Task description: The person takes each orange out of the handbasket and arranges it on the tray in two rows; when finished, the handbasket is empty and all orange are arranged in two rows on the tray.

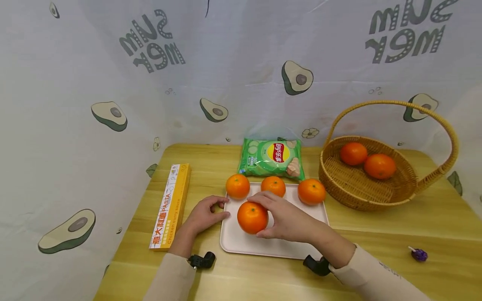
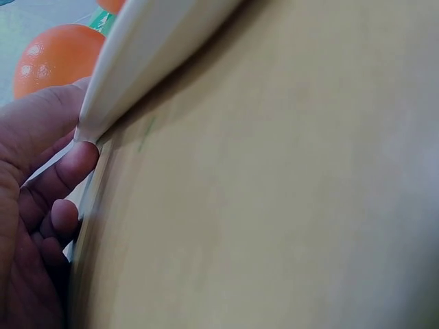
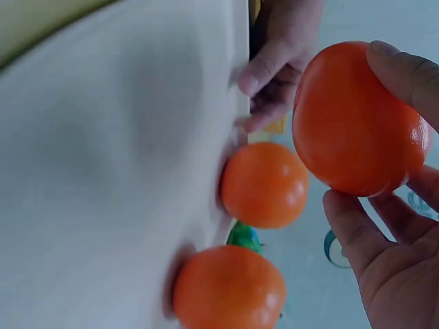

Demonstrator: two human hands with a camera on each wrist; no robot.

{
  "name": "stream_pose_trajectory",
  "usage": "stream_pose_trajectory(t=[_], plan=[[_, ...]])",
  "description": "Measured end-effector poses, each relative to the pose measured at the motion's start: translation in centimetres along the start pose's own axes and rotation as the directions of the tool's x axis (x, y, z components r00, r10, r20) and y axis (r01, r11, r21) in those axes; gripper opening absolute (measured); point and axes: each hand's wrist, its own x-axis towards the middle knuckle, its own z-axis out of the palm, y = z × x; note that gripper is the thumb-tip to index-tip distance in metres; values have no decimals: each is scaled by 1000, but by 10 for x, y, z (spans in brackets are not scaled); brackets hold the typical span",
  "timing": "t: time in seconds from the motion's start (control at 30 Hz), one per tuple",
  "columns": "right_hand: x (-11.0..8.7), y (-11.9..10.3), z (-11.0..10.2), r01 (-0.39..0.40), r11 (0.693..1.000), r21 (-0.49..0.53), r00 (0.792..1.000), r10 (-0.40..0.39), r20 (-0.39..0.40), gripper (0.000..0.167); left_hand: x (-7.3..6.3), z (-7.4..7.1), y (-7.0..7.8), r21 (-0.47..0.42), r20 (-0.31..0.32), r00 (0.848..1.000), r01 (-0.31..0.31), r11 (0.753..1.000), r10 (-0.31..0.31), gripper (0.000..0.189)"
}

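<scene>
An orange (image 1: 252, 218) is held above the pale tray by my right hand (image 1: 283, 218), thumb on one side and fingers on the other; the right wrist view shows the same orange (image 3: 358, 120) lifted off the surface. My left hand (image 1: 206, 214) pinches the left rim of the tray (image 1: 271, 249), and in the left wrist view thumb and forefinger meet at the tray's edge (image 2: 137, 68). Along the tray's far side sit a left orange (image 1: 237, 186), a middle orange (image 1: 273, 186) and a right orange (image 1: 311, 192).
Behind the tray lies a green chip bag (image 1: 272, 159). A wicker basket (image 1: 354, 200) with a tall handle, holding two oranges (image 1: 379, 166), stands at right. A pasta box (image 1: 170, 207) lies at left. A purple-wrapped lollipop (image 1: 419, 254) rests near the right edge.
</scene>
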Motion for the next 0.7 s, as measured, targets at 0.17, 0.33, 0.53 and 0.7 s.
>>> stream_pose_trajectory(t=[0.17, 0.33, 0.53, 0.7], plan=[[4, -3, 14, 11, 1000, 12, 999, -12, 37, 73, 1, 0, -3, 2, -1, 1000, -24, 1000, 24, 34], [10, -8, 28, 9, 1000, 20, 997, -10, 79, 75, -1, -2, -4, 11, -14, 1000, -24, 1000, 24, 33], [13, -12, 44, -21, 998, 61, 992, 13, 129, 73, -1, -2, -3, 17, -7, 999, -40, 999, 41, 34], [16, -13, 55, -12, 998, 54, 990, 4, 144, 76, 0, -1, -4, -4, 2, 999, -39, 999, 39, 35]])
